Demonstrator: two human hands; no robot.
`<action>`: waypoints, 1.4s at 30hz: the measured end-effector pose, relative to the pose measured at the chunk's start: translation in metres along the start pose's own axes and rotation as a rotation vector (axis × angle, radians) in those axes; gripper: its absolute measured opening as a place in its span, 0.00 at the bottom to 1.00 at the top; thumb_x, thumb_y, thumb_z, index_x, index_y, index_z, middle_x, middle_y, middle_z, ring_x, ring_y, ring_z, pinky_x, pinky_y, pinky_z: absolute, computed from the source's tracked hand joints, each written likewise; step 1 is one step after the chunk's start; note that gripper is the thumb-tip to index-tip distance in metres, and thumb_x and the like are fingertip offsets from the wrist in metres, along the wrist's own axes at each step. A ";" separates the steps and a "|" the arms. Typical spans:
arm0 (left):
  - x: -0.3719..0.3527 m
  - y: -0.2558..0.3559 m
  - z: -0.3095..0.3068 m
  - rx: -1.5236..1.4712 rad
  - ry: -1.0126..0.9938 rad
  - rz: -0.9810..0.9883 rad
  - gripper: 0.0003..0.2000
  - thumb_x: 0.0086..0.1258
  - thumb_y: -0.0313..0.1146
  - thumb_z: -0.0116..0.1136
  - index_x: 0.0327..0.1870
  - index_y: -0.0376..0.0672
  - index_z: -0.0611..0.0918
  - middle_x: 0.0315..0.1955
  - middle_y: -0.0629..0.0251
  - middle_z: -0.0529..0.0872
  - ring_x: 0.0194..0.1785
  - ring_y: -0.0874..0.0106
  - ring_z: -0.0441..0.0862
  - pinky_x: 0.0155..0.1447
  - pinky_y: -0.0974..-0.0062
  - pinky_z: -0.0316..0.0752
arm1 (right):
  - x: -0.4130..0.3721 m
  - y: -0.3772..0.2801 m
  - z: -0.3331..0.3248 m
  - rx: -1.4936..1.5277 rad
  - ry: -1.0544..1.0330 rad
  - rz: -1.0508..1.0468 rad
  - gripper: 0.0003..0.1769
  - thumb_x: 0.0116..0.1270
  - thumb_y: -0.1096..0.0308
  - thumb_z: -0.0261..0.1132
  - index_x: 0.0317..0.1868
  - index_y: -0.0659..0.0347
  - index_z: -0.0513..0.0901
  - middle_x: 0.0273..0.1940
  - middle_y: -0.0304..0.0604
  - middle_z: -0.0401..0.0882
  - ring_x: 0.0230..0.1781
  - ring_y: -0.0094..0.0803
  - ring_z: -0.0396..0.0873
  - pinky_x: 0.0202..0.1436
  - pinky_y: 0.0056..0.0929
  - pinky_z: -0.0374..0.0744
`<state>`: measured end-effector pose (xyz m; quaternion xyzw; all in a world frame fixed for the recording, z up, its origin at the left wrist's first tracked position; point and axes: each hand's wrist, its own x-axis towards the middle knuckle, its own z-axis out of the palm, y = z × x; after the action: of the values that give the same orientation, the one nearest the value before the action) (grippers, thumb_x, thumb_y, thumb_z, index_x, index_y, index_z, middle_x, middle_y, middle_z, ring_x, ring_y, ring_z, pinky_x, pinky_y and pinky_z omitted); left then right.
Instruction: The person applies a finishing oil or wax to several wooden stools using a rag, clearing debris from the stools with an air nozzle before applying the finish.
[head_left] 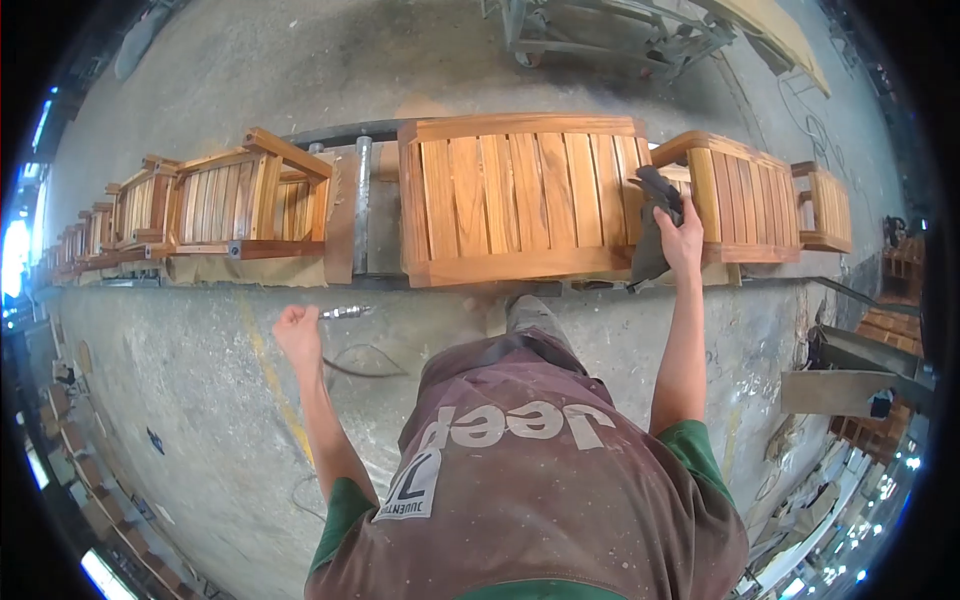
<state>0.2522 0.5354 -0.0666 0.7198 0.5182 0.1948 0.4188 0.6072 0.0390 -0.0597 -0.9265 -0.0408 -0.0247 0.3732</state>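
My left hand (298, 330) is closed round what looks like an air blow gun (346, 312), its shiny metal end pointing right above the floor. A dark hose (370, 372) curves below it. In my right hand (683, 235) is a dark grey cloth (652, 255), bunched at the top and hanging down. The cloth lies against the right edge of a slatted wooden panel (520, 195), part of a piece of furniture in front of me. My left hand is apart from the wood.
Slatted wooden chairs (225, 205) line up to the left on a roller conveyor (362, 190). Another slatted wooden piece (750, 200) stands close on the right. A metal trolley (600, 40) is beyond the line. Grey boards (835, 390) and stacked wood are at the far right.
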 end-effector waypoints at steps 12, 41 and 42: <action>0.000 0.076 0.094 -0.438 -0.185 -0.128 0.07 0.68 0.26 0.65 0.30 0.41 0.79 0.22 0.79 0.74 0.25 0.88 0.67 0.27 0.85 0.56 | 0.039 -0.003 0.011 0.282 -0.114 0.063 0.22 0.66 0.66 0.68 0.56 0.69 0.78 0.45 0.43 0.84 0.45 0.30 0.79 0.54 0.28 0.75; -0.053 -0.113 -0.018 -0.330 0.321 -0.310 0.08 0.54 0.23 0.59 0.19 0.33 0.74 0.18 0.70 0.73 0.26 0.79 0.65 0.31 0.73 0.62 | 0.002 -0.122 0.172 -0.457 0.184 -0.433 0.19 0.62 0.59 0.67 0.53 0.53 0.84 0.47 0.48 0.82 0.53 0.48 0.77 0.58 0.44 0.75; -0.047 -0.103 -0.013 -0.281 0.266 -0.235 0.07 0.54 0.22 0.59 0.19 0.34 0.75 0.18 0.70 0.74 0.25 0.79 0.66 0.31 0.74 0.62 | 0.004 -0.141 0.202 -0.385 0.198 -0.537 0.15 0.60 0.60 0.68 0.48 0.50 0.86 0.43 0.45 0.83 0.49 0.47 0.78 0.56 0.45 0.75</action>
<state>0.1645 0.5092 -0.1353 0.5572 0.6170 0.3080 0.4626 0.6011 0.2806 -0.1079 -0.9292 -0.2414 -0.2190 0.1740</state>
